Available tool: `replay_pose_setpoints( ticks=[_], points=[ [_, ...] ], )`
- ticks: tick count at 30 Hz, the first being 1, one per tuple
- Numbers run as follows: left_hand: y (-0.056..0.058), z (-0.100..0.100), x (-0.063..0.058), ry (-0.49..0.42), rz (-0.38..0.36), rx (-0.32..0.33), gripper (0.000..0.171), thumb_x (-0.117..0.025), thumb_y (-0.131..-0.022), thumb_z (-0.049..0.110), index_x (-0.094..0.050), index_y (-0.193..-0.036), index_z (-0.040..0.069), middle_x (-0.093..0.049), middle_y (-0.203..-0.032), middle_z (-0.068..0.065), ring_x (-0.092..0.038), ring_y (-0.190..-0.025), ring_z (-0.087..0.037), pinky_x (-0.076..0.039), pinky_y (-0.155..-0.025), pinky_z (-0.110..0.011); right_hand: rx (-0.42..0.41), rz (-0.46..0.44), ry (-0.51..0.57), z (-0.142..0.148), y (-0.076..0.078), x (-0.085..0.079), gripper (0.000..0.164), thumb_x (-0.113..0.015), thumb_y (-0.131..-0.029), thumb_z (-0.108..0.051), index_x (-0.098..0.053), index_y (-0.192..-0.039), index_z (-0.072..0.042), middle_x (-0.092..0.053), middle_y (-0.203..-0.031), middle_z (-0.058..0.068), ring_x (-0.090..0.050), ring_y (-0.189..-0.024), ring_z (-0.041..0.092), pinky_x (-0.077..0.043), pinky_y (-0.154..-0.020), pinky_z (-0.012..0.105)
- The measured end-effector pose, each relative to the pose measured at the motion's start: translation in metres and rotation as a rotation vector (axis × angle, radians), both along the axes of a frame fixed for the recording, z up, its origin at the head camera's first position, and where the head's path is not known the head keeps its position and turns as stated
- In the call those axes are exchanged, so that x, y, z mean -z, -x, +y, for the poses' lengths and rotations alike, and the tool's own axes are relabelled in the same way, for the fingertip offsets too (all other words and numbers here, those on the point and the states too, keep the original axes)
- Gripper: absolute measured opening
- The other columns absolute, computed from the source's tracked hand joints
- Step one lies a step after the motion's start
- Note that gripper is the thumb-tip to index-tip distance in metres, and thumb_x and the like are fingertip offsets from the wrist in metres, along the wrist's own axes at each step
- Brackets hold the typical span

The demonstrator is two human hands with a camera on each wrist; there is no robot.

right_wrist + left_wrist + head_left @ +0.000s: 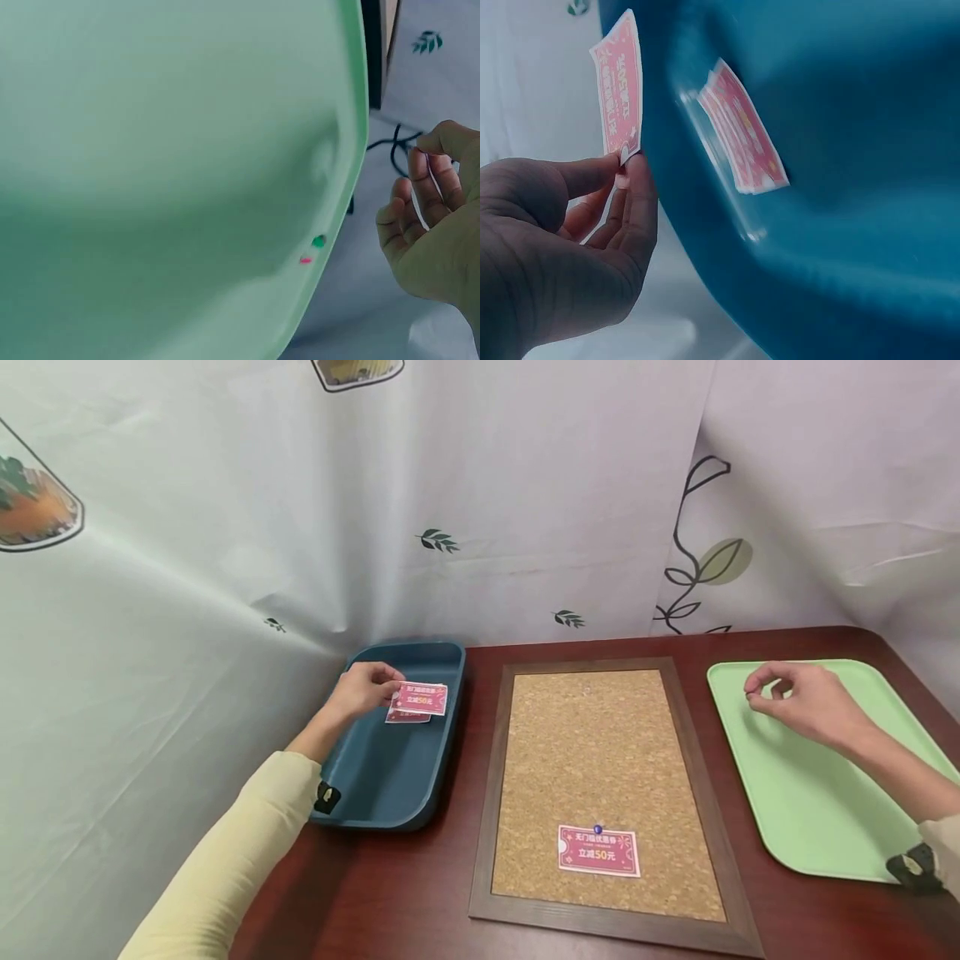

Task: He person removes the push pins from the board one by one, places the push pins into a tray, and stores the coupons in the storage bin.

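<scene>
L hand [365, 687] pinched one end of a pink coupon [422, 697] up at the blue tub [393, 781], w/ a coupon stack [751, 142] lying inside. R hand [806, 700] hung about the green tray [825, 827], thumb & index tips tog.; couldn't tell if they gripped anything. Tiny green piece [319, 241] & pink piece [305, 260] lay nr tray's rim. Btwn tub & tray, corkboard [592, 752] bore another coupon [600, 853], blue pin [597, 829] at its top edge.
</scene>
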State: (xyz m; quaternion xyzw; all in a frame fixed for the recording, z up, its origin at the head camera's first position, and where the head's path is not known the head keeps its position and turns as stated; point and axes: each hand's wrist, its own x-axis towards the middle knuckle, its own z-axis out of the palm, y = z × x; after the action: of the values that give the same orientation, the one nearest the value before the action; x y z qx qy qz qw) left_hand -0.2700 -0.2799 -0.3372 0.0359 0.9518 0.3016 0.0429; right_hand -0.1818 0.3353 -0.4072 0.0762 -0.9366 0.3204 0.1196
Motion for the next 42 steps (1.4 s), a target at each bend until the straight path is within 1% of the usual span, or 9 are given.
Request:
replay_pose_setpoints(
  ticks=[3,5,12,15,21,25,29,38,42],
  points=[
    [0.003,-0.009,0.003,0.021,-0.022,-0.013,0.024,-0.064,-0.108,0.015,-0.07,-0.122,-0.003,-0.071,-0.117,-0.024,-0.071,-0.095,-0.03,-0.058,-0.093,-0.051,0.013,-0.031,-0.01,0.01,0.001,0.002,0.004,-0.076,-0.091,-0.01,-0.073,-0.093,-0.007,-0.065,-0.08,0.0,-0.048,-0.07,-0.001,-0.038,-0.058,0.027],
    [0.004,-0.013,0.004,0.034,-0.038,-0.011,0.024,-0.064,-0.108,0.014,-0.07,-0.121,-0.004,-0.071,-0.118,-0.024,-0.072,-0.093,-0.029,-0.059,-0.091,-0.048,0.016,-0.046,-0.024,0.016,0.001,0.003,0.005,-0.076,-0.091,-0.01,-0.074,-0.093,-0.007,-0.066,-0.082,0.001,-0.048,-0.071,-0.003,-0.039,-0.059,0.028],
    [0.01,-0.022,0.013,0.082,-0.088,0.002,0.02,-0.066,-0.106,0.011,-0.072,-0.116,-0.005,-0.072,-0.109,-0.02,-0.067,-0.086,-0.024,-0.057,-0.075,-0.028,0.015,-0.075,-0.055,0.031,0.002,0.009,0.005,-0.077,-0.091,-0.011,-0.075,-0.093,-0.006,-0.074,-0.086,0.009,-0.051,-0.071,-0.01,-0.043,-0.059,0.029],
    [0.013,-0.024,0.017,0.103,-0.092,0.011,0.018,-0.066,-0.105,0.011,-0.073,-0.114,-0.004,-0.073,-0.104,-0.018,-0.066,-0.083,-0.022,-0.054,-0.07,-0.026,0.014,-0.086,-0.053,0.035,0.002,0.011,0.006,-0.076,-0.092,-0.01,-0.074,-0.094,-0.004,-0.075,-0.089,0.014,-0.052,-0.07,-0.01,-0.043,-0.058,0.029],
    [0.017,-0.025,0.023,0.145,-0.092,0.015,0.017,-0.068,-0.104,0.01,-0.073,-0.112,-0.004,-0.074,-0.102,-0.017,-0.065,-0.081,-0.02,-0.055,-0.069,-0.028,0.023,-0.097,-0.055,0.046,0.002,0.015,0.007,-0.076,-0.092,-0.007,-0.074,-0.094,-0.001,-0.075,-0.087,0.014,-0.053,-0.068,-0.01,-0.043,-0.058,0.028],
    [0.018,-0.023,0.025,0.179,-0.093,0.009,0.017,-0.069,-0.104,0.011,-0.073,-0.112,-0.003,-0.075,-0.101,-0.016,-0.067,-0.083,-0.022,-0.056,-0.071,-0.03,0.035,-0.111,-0.062,0.051,0.002,0.017,0.009,-0.076,-0.093,-0.008,-0.075,-0.096,0.0,-0.074,-0.084,0.009,-0.052,-0.068,-0.011,-0.043,-0.058,0.028],
    [0.02,-0.021,0.028,0.22,-0.089,-0.014,0.017,-0.069,-0.103,0.012,-0.074,-0.111,-0.001,-0.075,-0.099,-0.014,-0.068,-0.084,-0.021,-0.055,-0.072,-0.031,0.038,-0.113,-0.069,0.055,0.003,0.019,0.01,-0.075,-0.093,-0.008,-0.076,-0.095,0.001,-0.073,-0.082,0.006,-0.052,-0.068,-0.012,-0.044,-0.058,0.027],
    [0.02,-0.02,0.029,0.286,-0.094,-0.062,0.016,-0.07,-0.102,0.015,-0.075,-0.11,0.002,-0.073,-0.1,-0.012,-0.064,-0.089,-0.026,-0.05,-0.077,-0.037,0.053,-0.121,-0.101,0.063,0.002,0.02,0.007,-0.076,-0.093,-0.007,-0.077,-0.091,0.0,-0.074,-0.083,0.007,-0.048,-0.069,-0.015,-0.044,-0.059,0.026],
    [0.021,-0.021,0.031,0.303,-0.095,-0.07,0.016,-0.071,-0.101,0.015,-0.075,-0.109,0.002,-0.073,-0.098,-0.013,-0.061,-0.089,-0.028,-0.049,-0.079,-0.04,0.074,-0.117,-0.106,0.066,0.001,0.021,0.008,-0.077,-0.092,-0.007,-0.078,-0.091,0.0,-0.075,-0.083,0.01,-0.05,-0.069,-0.012,-0.041,-0.06,0.024]
  ],
)
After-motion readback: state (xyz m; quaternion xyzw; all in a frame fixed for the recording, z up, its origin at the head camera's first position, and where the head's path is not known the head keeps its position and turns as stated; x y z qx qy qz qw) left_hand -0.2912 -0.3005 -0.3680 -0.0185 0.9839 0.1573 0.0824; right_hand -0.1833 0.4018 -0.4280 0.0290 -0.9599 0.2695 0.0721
